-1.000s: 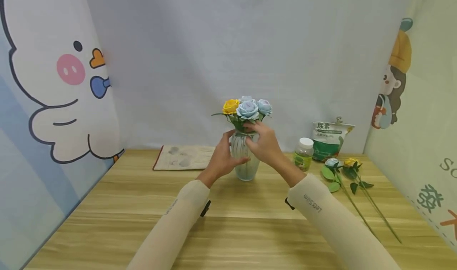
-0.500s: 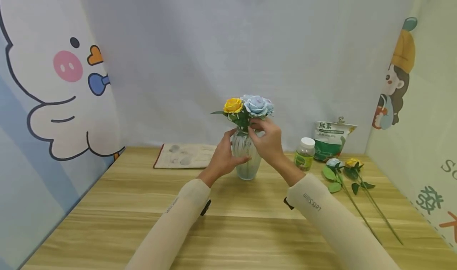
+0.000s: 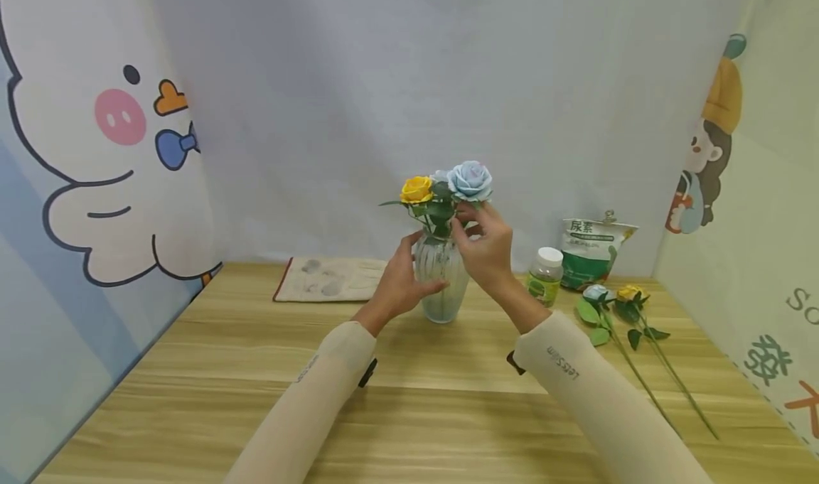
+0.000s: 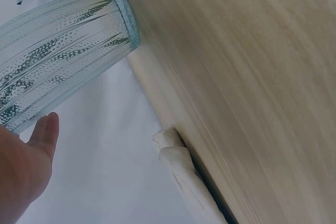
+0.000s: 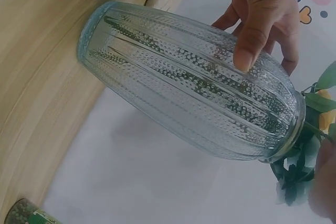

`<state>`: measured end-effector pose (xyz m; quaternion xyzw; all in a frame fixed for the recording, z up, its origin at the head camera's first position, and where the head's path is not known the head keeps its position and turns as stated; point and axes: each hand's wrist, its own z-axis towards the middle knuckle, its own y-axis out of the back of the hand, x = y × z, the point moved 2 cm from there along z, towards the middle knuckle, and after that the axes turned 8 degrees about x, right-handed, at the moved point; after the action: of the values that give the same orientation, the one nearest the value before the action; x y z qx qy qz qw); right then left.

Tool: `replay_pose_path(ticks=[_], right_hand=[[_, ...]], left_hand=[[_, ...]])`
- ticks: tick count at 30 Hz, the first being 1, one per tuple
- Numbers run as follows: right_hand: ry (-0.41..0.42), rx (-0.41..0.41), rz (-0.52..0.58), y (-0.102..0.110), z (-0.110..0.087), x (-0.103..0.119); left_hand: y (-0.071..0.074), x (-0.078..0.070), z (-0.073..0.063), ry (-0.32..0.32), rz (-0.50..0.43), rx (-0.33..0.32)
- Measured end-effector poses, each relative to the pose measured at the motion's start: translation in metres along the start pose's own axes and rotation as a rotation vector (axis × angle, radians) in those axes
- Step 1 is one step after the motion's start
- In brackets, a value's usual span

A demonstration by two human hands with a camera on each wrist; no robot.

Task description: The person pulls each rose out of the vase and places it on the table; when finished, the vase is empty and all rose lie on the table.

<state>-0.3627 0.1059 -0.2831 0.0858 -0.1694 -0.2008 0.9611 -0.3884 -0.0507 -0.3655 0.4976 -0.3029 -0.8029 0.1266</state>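
A ribbed clear glass vase point(image 3: 441, 288) stands upright on the wooden table, with several artificial roses in its mouth. My left hand point(image 3: 399, 281) grips the vase's left side, its thumb across the front, as the right wrist view shows from the other side. With my right hand point(image 3: 488, 246) I pinch the stem of a light blue rose point(image 3: 470, 181) just above the rim. A yellow rose point(image 3: 417, 190) leans to the left among green leaves. Another blue rose is partly hidden behind the front one. Only part of the vase point(image 4: 68, 51) appears in the left wrist view.
Right of the vase stand a white-capped jar point(image 3: 544, 278) and a green-and-white bag point(image 3: 591, 253) with a clip. A blue rose point(image 3: 598, 293) and a yellow rose point(image 3: 631, 293) lie at the table's right. Flat cream fabric point(image 3: 329, 280) with a dark red edge lies back left.
My right hand has moved up and slightly right, raising the front blue rose above the others. The left hand keeps its grip and the vase has stayed in place.
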Motion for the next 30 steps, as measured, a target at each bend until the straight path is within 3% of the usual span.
replay_pose_path(ticks=[22,30], right_hand=[[0.058,-0.086,0.065,0.03,0.026,0.013],[0.133,-0.147,0.069,0.046,0.041,0.022]], left_hand=[[-0.003,-0.001,0.0,0.001,0.025,-0.014],[-0.003,0.002,0.001,-0.003,0.043,-0.011]])
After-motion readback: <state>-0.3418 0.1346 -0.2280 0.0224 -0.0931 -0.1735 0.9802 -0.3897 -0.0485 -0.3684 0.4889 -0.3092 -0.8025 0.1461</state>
